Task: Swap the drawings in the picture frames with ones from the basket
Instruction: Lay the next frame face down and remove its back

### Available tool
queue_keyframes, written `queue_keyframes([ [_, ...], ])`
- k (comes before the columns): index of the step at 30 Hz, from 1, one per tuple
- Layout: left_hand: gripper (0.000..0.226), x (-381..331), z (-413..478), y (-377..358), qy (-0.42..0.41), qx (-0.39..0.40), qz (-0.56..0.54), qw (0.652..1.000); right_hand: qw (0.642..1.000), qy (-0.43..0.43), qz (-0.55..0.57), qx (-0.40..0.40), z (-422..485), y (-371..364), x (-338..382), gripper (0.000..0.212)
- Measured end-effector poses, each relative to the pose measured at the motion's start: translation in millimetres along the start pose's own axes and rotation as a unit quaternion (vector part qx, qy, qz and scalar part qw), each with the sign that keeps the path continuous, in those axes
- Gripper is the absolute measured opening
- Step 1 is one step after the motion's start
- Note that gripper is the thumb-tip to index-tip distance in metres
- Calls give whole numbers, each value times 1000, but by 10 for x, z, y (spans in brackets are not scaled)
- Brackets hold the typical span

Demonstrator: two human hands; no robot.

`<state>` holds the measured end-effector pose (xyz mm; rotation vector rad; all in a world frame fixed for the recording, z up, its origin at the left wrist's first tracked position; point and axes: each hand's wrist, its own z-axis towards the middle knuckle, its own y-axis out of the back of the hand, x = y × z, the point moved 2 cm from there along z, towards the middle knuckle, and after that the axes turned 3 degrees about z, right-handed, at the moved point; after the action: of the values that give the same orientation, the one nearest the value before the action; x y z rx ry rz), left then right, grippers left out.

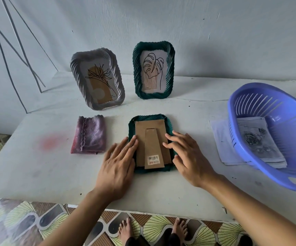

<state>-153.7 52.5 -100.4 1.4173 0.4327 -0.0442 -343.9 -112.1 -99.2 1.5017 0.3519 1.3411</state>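
Observation:
A dark green picture frame (149, 118) lies face down on the white table (37, 166), its brown cardboard back (152, 139) and stand with a barcode sticker facing up. My left hand (118, 166) rests flat, fingers straight, on the frame's left edge. My right hand (188, 157) touches the right edge with spread fingers. Behind stand a grey frame (97, 79) holding a flower drawing and a green frame (153, 70) holding a leaf drawing. At the right, a tilted blue plastic basket (250, 96) holds a rose drawing (255, 139).
A folded purple cloth (89, 134) lies left of the face-down frame. Loose white sheets (220, 137) stick out from under the basket. The wall is close behind the standing frames. My bare feet show on the patterned floor below the table's near edge.

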Motion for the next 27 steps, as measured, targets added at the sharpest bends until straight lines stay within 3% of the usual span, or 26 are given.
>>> queue_keyframes([
  [5,53,27,35,7,1,-17,-32,999,999,-10,39,-8,9,15,-17,40],
  [8,52,-29,125,56,59,-60,-92,992,993,-25,105,-55,23,62,-45,35],
  [12,44,-310,317,250,95,-136,-41,985,992,-24,79,-93,83,109,-122,33],
  [17,51,-599,651,220,109,17,64,992,998,-7,32,-50,237,143,-211,34],
  [21,49,-666,732,127,109,23,134,985,998,7,21,-60,219,131,-200,31],
  [27,34,-748,782,101,79,14,105,991,997,-4,3,-72,165,129,-180,41],
])
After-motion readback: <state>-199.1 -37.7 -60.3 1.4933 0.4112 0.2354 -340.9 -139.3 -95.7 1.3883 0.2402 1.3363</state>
